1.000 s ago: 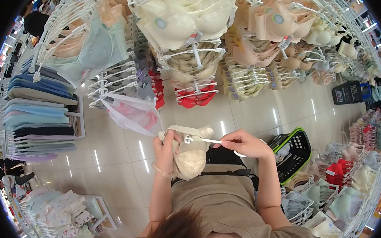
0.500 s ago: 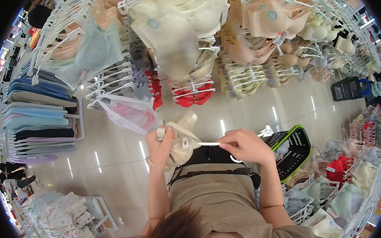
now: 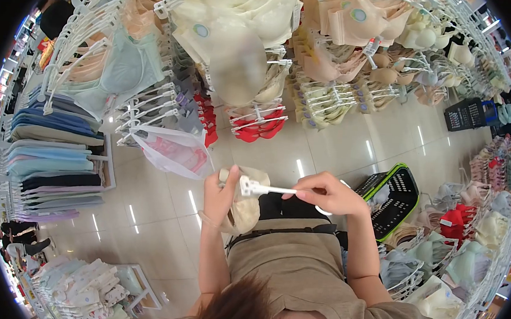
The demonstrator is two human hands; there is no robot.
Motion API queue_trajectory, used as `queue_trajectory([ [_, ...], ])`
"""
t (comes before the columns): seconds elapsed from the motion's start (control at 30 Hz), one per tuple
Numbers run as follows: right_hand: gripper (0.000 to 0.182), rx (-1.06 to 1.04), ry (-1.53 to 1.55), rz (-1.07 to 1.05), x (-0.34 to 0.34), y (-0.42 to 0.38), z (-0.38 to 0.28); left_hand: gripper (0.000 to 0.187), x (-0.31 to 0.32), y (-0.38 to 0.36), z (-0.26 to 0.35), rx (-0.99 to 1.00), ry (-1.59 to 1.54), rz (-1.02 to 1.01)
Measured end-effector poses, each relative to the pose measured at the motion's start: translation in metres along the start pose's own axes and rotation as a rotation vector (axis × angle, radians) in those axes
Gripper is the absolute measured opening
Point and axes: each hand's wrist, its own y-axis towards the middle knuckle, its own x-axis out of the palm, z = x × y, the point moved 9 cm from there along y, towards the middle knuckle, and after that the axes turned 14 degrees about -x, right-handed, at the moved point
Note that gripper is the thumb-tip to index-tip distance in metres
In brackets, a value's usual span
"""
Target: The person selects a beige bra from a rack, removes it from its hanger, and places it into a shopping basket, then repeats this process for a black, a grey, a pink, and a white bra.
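My left hand (image 3: 220, 194) is closed on a cream bra (image 3: 243, 214), whose cups hang below the fingers and whose band loops around above. In my right hand (image 3: 326, 193), the thumb and fingers pinch a white plastic hanger (image 3: 272, 190). The hanger's clip end points left and overlaps the bra in this view. Its curved hook shows under my right hand. A white plastic bag (image 3: 173, 151) with pink contents hangs just beyond my left hand.
Racks of cream bras (image 3: 236, 10) and peach bras (image 3: 366, 19) stand ahead. Folded garments (image 3: 54, 163) hang at left. A black basket with a green rim (image 3: 395, 205) sits by my right arm; another dark basket (image 3: 466, 115) stands farther off. More bras (image 3: 458, 227) hang at right.
The hanger's clip end has shifted slightly left and up, now showing clearly over the bra. The bra has moved a little lower and my left hand has turned slightly.
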Motion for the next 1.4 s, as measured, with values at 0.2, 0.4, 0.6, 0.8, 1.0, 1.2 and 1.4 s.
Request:
queue_trajectory([
  [0.2,0.028,0.038,0.286,-0.125,0.015,-0.002,0.016,0.036,-0.004,-0.002,0.002,-0.036,-0.148,0.030],
  [0.4,0.033,0.108,0.737,0.002,0.054,0.019,0.048,0.054,0.045,-0.032,0.042,0.366,0.296,-0.126],
  [0.6,0.031,0.084,0.873,0.176,0.038,0.027,0.046,0.066,0.052,-0.031,0.024,0.294,0.346,-0.145],
  [0.8,0.028,0.148,0.793,0.086,0.032,0.021,0.044,0.062,0.012,-0.025,0.023,0.183,-0.070,0.112],
  [1.0,0.034,0.290,0.604,-0.122,0.040,0.016,0.061,0.029,-0.006,-0.027,0.050,0.468,0.109,0.010],
  [1.2,0.049,0.221,0.552,-0.018,0.023,0.015,0.037,0.016,-0.022,-0.013,0.021,0.282,0.020,0.106],
  [1.4,0.039,0.009,0.044,-0.151,-0.019,-0.002,0.007,0.026,-0.057,0.014,-0.024,0.096,-0.374,0.335],
])
